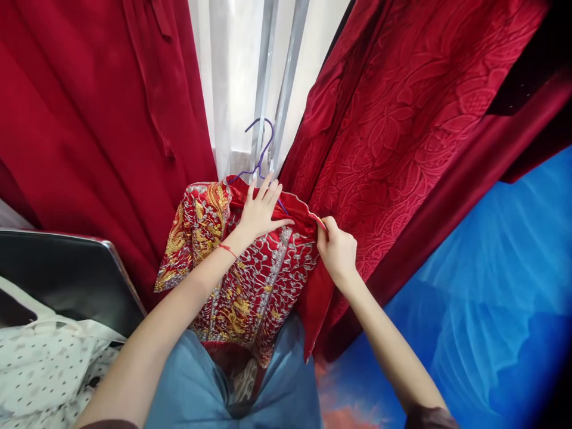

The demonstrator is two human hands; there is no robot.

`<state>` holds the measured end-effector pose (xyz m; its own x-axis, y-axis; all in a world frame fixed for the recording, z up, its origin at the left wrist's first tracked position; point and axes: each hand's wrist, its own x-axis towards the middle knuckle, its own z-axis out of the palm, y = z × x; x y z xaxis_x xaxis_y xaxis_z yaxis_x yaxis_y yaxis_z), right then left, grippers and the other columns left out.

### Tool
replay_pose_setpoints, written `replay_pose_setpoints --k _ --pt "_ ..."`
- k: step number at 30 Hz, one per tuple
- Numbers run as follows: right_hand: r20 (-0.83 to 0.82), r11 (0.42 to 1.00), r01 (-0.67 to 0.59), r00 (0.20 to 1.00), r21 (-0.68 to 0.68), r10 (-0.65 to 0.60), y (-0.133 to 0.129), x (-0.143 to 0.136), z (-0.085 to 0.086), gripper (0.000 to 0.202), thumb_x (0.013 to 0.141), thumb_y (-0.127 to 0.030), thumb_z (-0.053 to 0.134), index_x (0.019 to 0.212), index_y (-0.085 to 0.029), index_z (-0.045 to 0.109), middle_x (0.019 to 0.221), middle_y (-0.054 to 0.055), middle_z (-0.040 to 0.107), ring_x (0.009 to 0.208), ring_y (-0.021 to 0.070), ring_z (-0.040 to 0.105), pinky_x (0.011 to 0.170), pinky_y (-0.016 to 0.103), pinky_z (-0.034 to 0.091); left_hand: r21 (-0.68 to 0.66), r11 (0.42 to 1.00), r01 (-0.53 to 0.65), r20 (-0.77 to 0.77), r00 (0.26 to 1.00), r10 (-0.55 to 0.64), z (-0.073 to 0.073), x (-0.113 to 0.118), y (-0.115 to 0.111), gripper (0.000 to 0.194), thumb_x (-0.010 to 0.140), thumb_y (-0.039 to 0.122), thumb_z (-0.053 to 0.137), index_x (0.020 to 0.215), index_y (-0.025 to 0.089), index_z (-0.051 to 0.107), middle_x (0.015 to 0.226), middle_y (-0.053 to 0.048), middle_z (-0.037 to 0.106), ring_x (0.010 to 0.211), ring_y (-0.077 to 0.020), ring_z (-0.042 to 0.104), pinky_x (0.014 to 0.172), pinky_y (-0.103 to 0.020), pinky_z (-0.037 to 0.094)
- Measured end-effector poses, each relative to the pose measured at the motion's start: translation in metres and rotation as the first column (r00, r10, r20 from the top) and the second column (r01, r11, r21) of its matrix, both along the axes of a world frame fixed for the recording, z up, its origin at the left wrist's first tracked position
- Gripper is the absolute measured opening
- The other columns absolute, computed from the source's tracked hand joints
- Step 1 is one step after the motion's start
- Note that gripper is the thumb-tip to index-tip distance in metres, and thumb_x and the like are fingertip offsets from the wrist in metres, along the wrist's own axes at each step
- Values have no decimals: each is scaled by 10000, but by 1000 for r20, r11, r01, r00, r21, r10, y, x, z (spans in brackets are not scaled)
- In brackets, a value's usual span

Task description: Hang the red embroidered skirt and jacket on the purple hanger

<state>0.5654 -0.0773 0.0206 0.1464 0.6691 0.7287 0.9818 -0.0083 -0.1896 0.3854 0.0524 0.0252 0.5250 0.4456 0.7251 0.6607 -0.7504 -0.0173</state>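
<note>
A red jacket (pixel 241 292) with gold and silver embroidery lies across my lap. A purple clothes hanger (pixel 267 146) sits in its neck, hook pointing up and away from me. My left hand (pixel 261 211) rests at the neck opening with its fingers spread, over the hanger's middle; part of the hanger is hidden behind it. At the right front edge of the jacket, my right hand (pixel 337 245) pinches the fabric between thumb and fingers and holds that panel out to the side, showing its plain red lining.
Red garments hang on both sides, a plain one (pixel 102 107) at left and a patterned one (pixel 393 131) at right. Metal rails (pixel 286 77) stand behind. A black chair (pixel 58 274) with a dotted white cloth (pixel 40 369) is at left; blue patterned flooring (pixel 469 286) lies right.
</note>
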Motion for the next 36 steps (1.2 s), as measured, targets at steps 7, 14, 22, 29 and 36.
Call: replay_pose_setpoints --k 7,14,22,29,36 --pt "-221 977 -176 955 122 199 -16 -56 -1 158 886 -224 414 989 -212 534 716 33 649 541 159 554 555 251 372 -35 996 -87 -5 996 87 -2 0 -6 898 896 488 554 1614 151 132 1671 -165 154 1558 -348 59 1238 -601 21" --pt "-141 963 170 969 -208 -202 -23 -44 -70 194 940 -346 481 979 -179 572 789 86 714 566 191 614 507 259 248 31 999 -19 -15 1000 19 8 -22 16 744 931 401 525 1587 183 249 1609 -178 337 1516 -327 252 1195 -576 176" --pt "-34 938 31 998 -346 -45 -18 -71 -65 291 1000 -284 388 916 -169 642 720 84 721 585 179 638 544 263 297 24 997 67 -27 997 -66 26 -25 22 633 943 343 525 1546 240 364 1469 -153 530 1395 -353 413 1142 -589 237" --pt "-35 901 44 997 -431 -66 4 -74 -78 221 958 -209 416 1001 -146 624 766 86 722 604 178 635 554 257 295 -12 992 122 -99 988 -123 57 -39 27 357 994 376 448 1276 267 637 1186 -95 693 1273 -298 515 1135 -560 244" --pt "-154 932 25 984 -362 -86 9 -55 -89 308 986 -254 354 1019 -135 636 737 105 714 567 185 614 556 262 321 -33 995 99 -71 992 -101 70 -22 34 304 938 410 538 1048 199 726 925 -98 692 1199 -364 520 1097 -614 262"
